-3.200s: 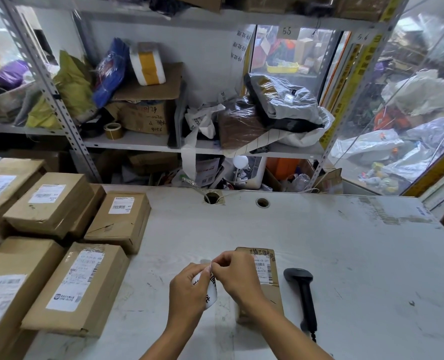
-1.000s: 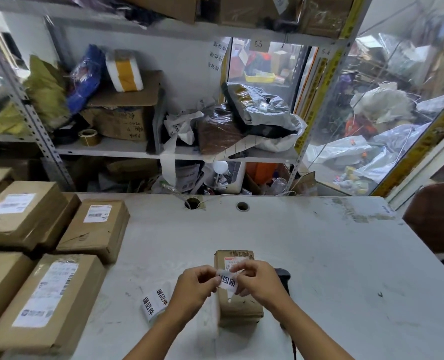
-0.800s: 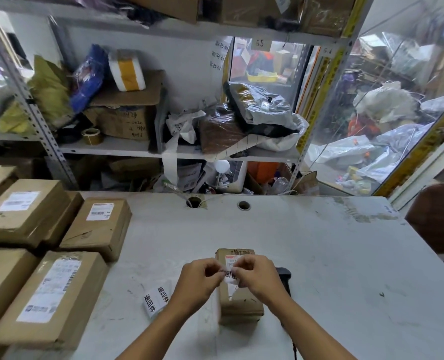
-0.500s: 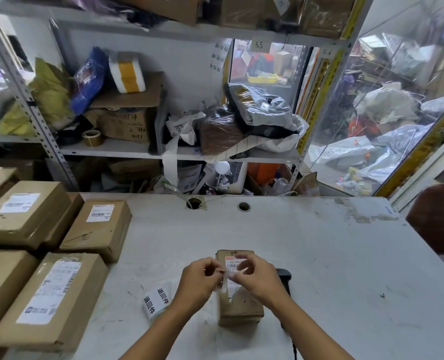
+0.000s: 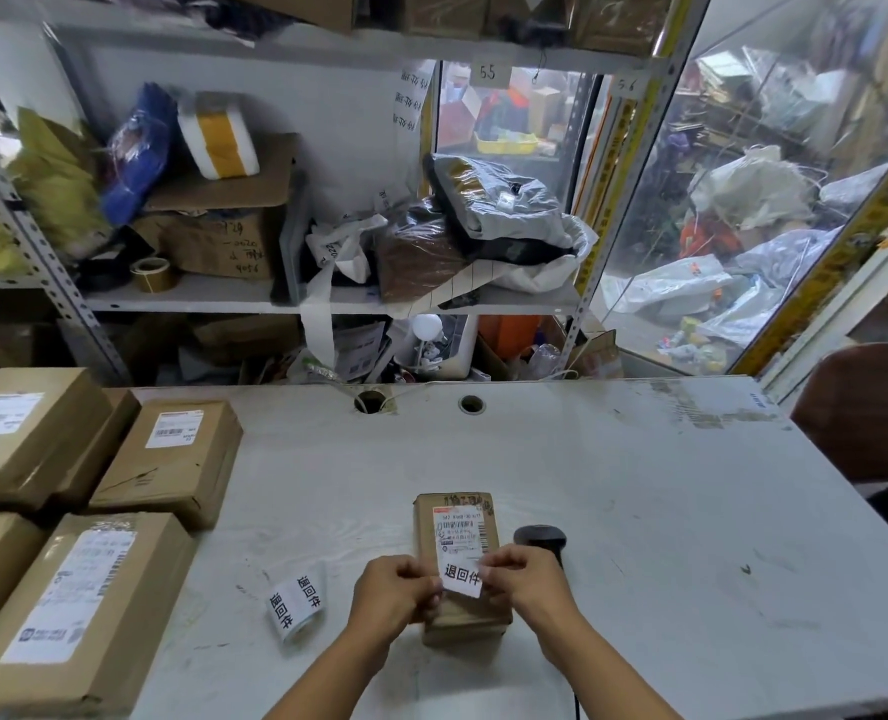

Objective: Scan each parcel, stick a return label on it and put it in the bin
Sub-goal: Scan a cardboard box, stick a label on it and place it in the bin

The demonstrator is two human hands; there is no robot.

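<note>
Cardboard boxes (image 5: 166,459) waited stacked at the table's (image 5: 639,511) left, probably the unprocessed queue. One small parcel (image 5: 457,558) lay centred, shipping label up. Left hand (image 5: 392,597) and right hand (image 5: 527,582) each pinched a side of the return label (image 5: 462,578), held taut over it for placing. Label strip (image 5: 296,605) lay nearby. Scanner (image 5: 540,540) was partly hidden; no bin in view.

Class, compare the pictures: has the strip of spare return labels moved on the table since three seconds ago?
Yes. The label strip now lies on the table left of the small parcel; earlier that spot was bare.
</note>
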